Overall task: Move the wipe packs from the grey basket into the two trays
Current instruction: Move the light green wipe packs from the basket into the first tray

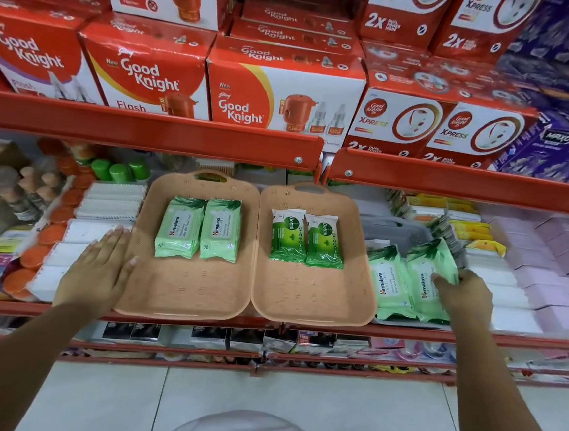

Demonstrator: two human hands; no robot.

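Two tan trays stand side by side on the shop shelf. The left tray [183,292] holds two light green Himalaya wipe packs [199,228]. The right tray [310,300] holds two darker green Dettol packs [308,239]. To their right, the grey basket [398,230] holds two more Himalaya packs [390,283], lying tilted. My right hand [465,293] grips the right-hand one of these packs [429,279] by its right edge. My left hand [99,268] rests flat, fingers spread, against the left tray's left rim.
White boxes [105,206] and orange-capped jars [51,232] crowd the shelf left of the trays. Yellow and pink packets [512,269] fill the right side. The red upper shelf rail [146,127] overhangs the trays closely, with red boxes above it.
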